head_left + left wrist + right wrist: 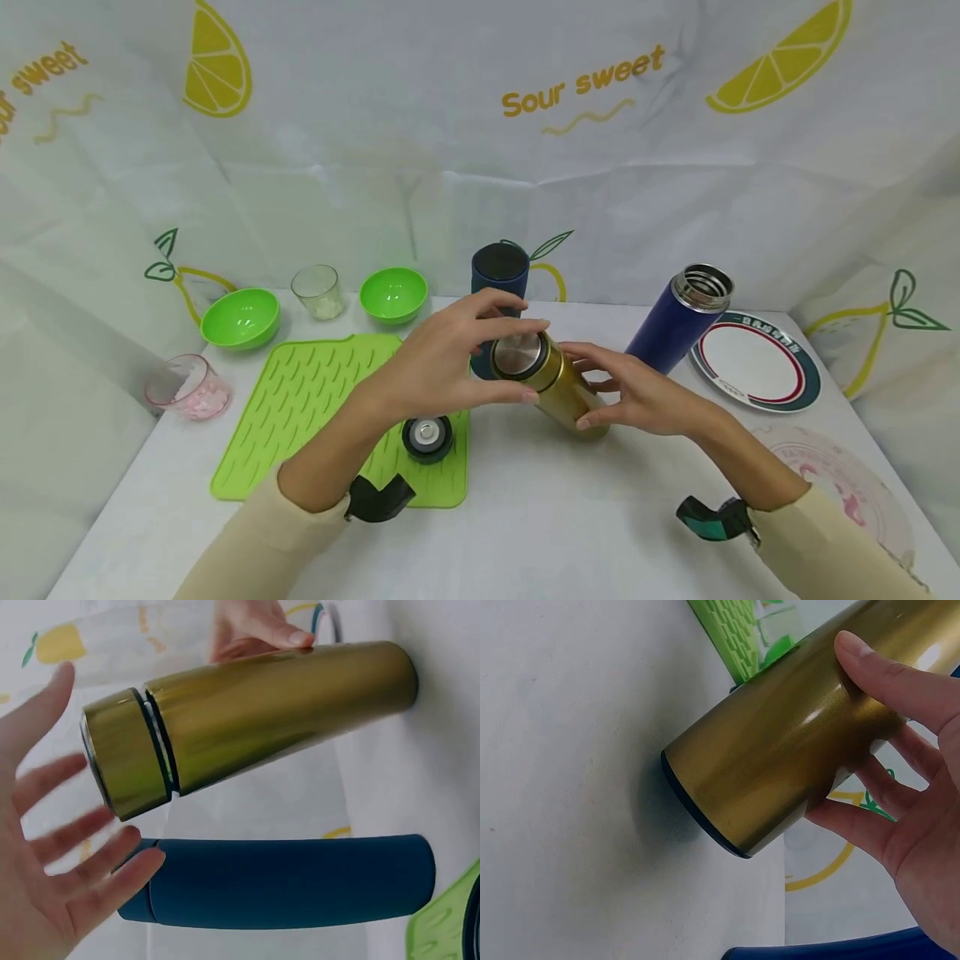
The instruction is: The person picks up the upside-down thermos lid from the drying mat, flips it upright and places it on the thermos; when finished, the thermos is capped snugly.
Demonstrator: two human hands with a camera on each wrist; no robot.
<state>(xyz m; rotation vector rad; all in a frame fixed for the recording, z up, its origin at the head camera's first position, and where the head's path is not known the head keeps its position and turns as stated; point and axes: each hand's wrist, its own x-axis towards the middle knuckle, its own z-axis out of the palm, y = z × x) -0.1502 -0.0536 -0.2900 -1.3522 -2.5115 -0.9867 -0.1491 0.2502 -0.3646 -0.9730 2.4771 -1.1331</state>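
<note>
A gold thermos [564, 392] is held by my right hand [647, 395], thumb on one side of its body and fingers on the other. In the right wrist view its dark-rimmed base is just off or barely touching the cloth; I cannot tell which. My left hand [442, 354] is spread around the thermos's lid [126, 754], thumb apart from the fingers. That lid has a steel top, and a thin dark line separates it from the body. Whether the left fingertips touch it is unclear. Behind stands a dark blue thermos [285, 883], upright and lidded.
An uncapped navy thermos [670, 325] stands right, beside a rimmed plate [806, 392]. A green mat [300, 417] bears a round black lid [427, 439]. Two green bowls [242, 321], a clear glass [317, 293] and a pink glass [191, 390] are left. A pale round mat [847, 475] lies right.
</note>
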